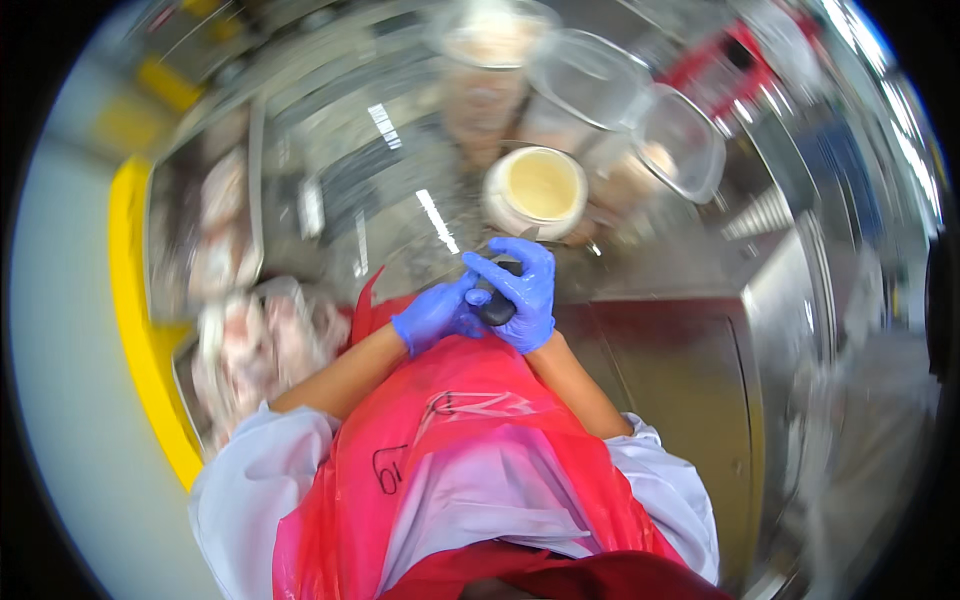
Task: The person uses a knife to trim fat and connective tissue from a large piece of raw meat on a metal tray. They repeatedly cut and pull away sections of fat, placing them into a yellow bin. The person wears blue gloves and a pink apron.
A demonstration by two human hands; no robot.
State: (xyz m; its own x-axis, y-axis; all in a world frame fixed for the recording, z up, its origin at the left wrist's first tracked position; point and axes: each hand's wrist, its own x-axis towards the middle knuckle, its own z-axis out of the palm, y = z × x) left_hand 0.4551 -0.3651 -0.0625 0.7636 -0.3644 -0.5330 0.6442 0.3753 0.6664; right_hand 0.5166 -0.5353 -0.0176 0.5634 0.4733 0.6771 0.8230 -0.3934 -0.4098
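Note:
In front of my apron, both hands meet in blue gloves. My right hand (527, 295) is closed around the black handle (497, 309) of what looks like a knife. A short grey pointed piece shows just beyond its fingers, toward the tub. My left hand (437, 312) lies against the right one with its fingers stretched toward it, some of them hidden; I see nothing held in it. Just beyond my hands stands a round white tub (535, 193) with a pale yellow surface inside.
Clear plastic containers (588, 78) stand on the metal table (340, 170) past the tub, some with pale contents. At left are a metal tray (257, 190) of pale pink raw meat and bagged meat pieces (262, 335), beside a yellow rail (140, 320). A steel cabinet (690, 380) is at right.

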